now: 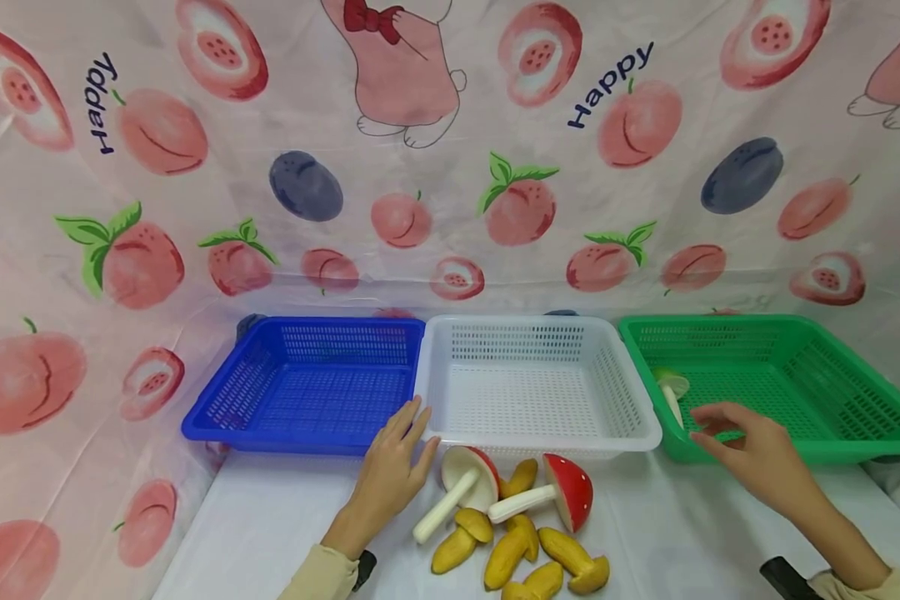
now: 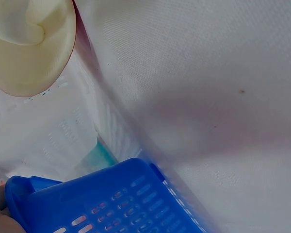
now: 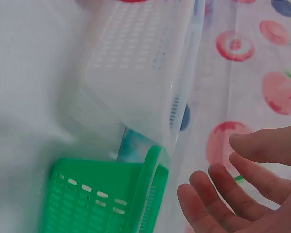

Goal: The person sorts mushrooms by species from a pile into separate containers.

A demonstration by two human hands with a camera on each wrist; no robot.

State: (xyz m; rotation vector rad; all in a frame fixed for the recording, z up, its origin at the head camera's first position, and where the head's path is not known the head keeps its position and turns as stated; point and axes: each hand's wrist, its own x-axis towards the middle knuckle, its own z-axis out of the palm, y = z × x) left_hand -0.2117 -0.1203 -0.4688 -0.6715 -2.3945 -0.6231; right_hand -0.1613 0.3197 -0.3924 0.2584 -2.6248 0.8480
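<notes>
My right hand (image 1: pixel 750 450) hangs over the front left part of the green basket (image 1: pixel 870 447), its thumb and fingers apart with nothing between them. A model mushroom with a pale stem and yellow-green cap (image 1: pixel 671 385) leans at the basket's left wall, beside the fingertips. In the right wrist view the fingers (image 3: pixel 203 187) are loosely bent. My left hand (image 1: pixel 392 462), fingers extended and holding nothing, is at the front corner where the blue basket (image 1: pixel 277 442) and white basket (image 1: pixel 540 444) meet. Just right of it lies a red-capped model mushroom (image 1: pixel 468 483) with a white stem.
A second red-capped mushroom (image 1: pixel 572 493) lies on the white table (image 1: pixel 667 533) among several yellow-brown mushrooms (image 1: pixel 510 554), in front of the white basket. The three baskets stand side by side before a fruit-printed cloth (image 1: pixel 435 183).
</notes>
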